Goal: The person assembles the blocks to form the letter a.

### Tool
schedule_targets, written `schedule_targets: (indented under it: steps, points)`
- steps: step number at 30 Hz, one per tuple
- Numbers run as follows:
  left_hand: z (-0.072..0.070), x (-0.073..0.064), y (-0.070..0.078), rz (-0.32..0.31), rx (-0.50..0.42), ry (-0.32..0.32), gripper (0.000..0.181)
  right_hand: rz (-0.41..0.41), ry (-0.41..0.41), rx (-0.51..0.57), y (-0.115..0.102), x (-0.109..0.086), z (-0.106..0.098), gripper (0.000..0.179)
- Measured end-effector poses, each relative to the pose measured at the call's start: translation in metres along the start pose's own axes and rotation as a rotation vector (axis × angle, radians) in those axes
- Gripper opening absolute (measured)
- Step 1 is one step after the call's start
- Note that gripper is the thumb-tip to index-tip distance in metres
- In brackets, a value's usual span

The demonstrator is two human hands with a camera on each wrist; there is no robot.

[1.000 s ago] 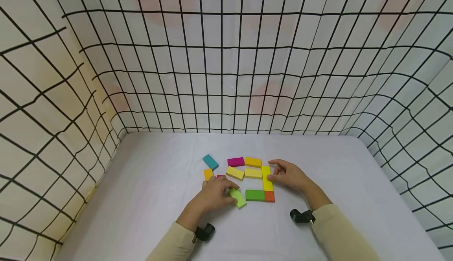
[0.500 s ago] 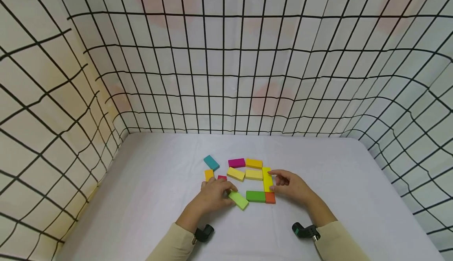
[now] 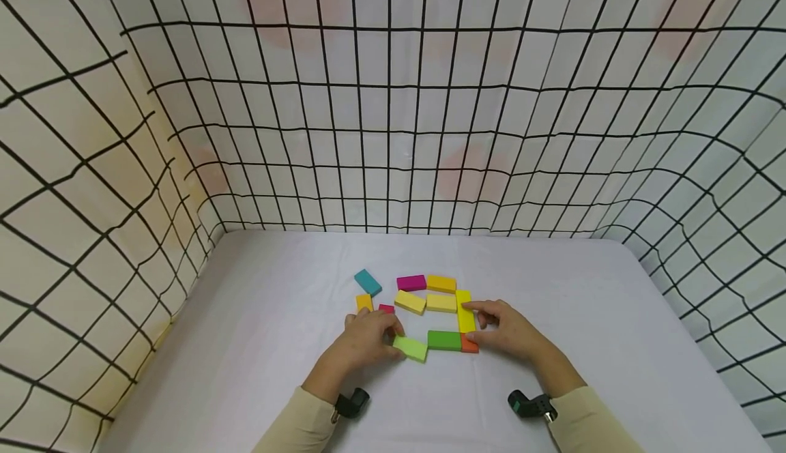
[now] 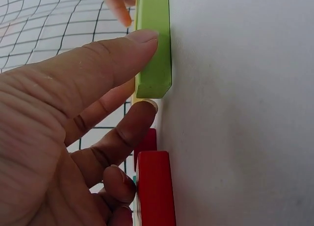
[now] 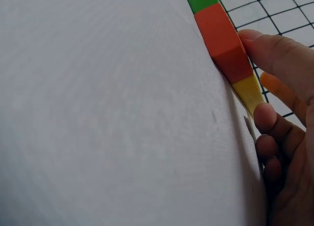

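Note:
In the head view my left hand (image 3: 364, 341) pinches one end of a light green wooden block (image 3: 410, 348). The left wrist view shows the thumb on this block's side, with a red block (image 4: 156, 189) beside the lower fingers. My right hand (image 3: 510, 330) touches two joined blocks. Its thumb is at the orange-red block (image 3: 469, 344) and its index finger lies on the bright yellow block (image 3: 464, 316). A green block (image 3: 444, 340) adjoins the orange-red one, its left end next to the light green block. Above them lie two pale yellow blocks (image 3: 441, 303) (image 3: 409, 301).
Farther back are a magenta block (image 3: 411, 282) and a golden yellow block (image 3: 441, 283), end to end. A teal block (image 3: 368, 282), an orange block (image 3: 364, 302) and a crimson block (image 3: 386, 309) lie left. A black grid-lined white wall (image 3: 393, 132) encloses the white table (image 3: 295, 269).
The light green block has turned from steeply slanted to nearly in line with the green block. My right hand has slid toward me, its thumb from the bright yellow block to the orange-red one.

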State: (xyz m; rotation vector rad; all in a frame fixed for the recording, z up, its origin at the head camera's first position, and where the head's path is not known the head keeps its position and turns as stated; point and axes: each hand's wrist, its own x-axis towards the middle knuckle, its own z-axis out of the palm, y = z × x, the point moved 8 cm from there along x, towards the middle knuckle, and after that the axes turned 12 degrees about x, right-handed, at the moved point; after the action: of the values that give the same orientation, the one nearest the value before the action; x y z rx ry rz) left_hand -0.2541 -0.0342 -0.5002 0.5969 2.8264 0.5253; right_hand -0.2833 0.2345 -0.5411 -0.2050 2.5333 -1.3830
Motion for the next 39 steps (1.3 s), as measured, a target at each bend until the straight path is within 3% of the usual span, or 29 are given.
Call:
schedule_targets:
  steps: [7, 24, 39]
  points:
    - [-0.0018, 0.0008, -0.0034, -0.027, 0.029, 0.012, 0.03, -0.025, -0.003, -0.005, -0.0013, -0.0002, 0.0002, 0.057]
    - [0.0014, 0.0019, -0.0016, -0.021, 0.084, 0.135, 0.032, -0.034, -0.009, -0.019, -0.0021, -0.0008, 0.0009, 0.058]
    - [0.0024, 0.0025, 0.0019, -0.037, 0.086, 0.134, 0.032, -0.045, -0.014, -0.002, -0.0024, -0.0011, 0.0011, 0.058]
